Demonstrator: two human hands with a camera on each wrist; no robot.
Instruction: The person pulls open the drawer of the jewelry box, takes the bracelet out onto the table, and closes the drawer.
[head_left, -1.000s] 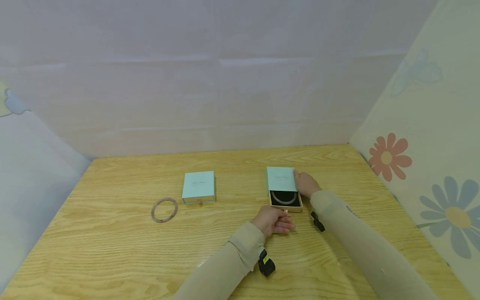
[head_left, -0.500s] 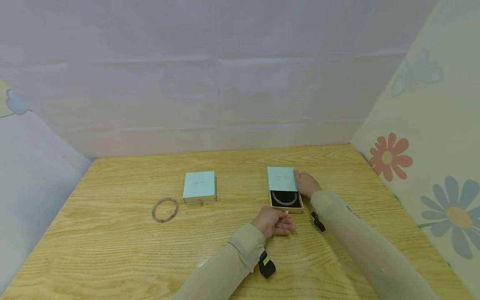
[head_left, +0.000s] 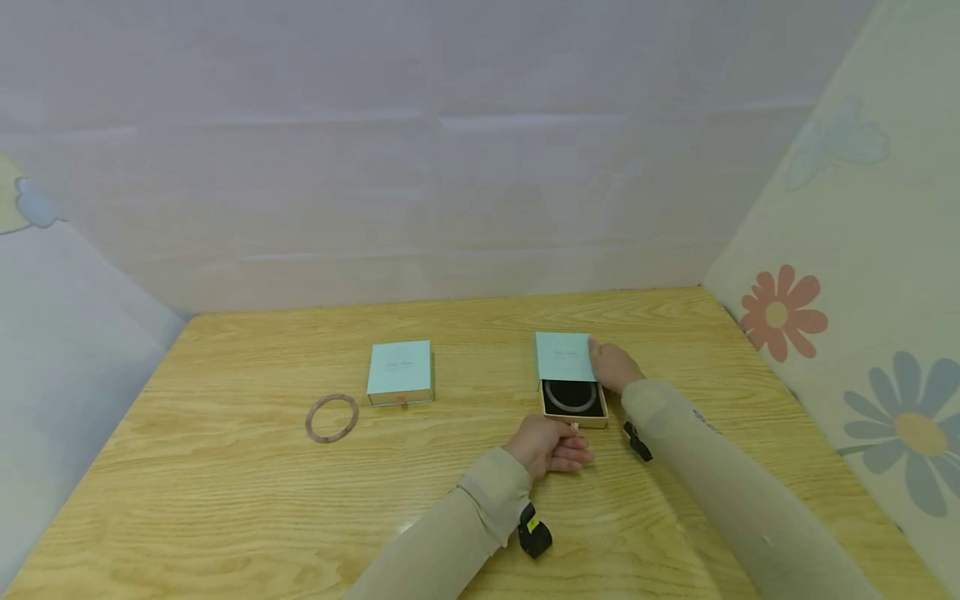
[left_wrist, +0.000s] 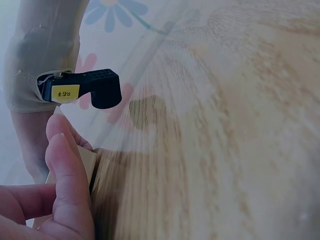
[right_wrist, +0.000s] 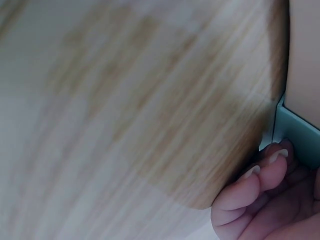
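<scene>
A light-blue gift box (head_left: pixel 564 357) stands at the right of the table with its drawer (head_left: pixel 604 406) partly pulled out towards me. On the drawer's black lining lies a greyish bangle (head_left: pixel 573 408), its far part hidden under the sleeve. My left hand (head_left: pixel 546 446) pinches the small ribbon tab (head_left: pixel 575 426) at the drawer's front, the other fingers loosely bent below. Against the right side of the sleeve, my right hand (head_left: pixel 615 367) grips the box; the right wrist view has its curled fingers (right_wrist: pixel 240 195) beside the blue wall (right_wrist: pixel 298 131).
A second light-blue box (head_left: pixel 400 368), its drawer pushed in, stands left of the first. A pinkish bangle (head_left: pixel 332 418) lies on the wooden table (head_left: pixel 247 500) in front and to its left. Fabric walls (head_left: pixel 480 167) enclose the back and sides.
The drawer has slid slightly further out towards me, with the left hand moving along at its tab. The right hand stays at the sleeve.
</scene>
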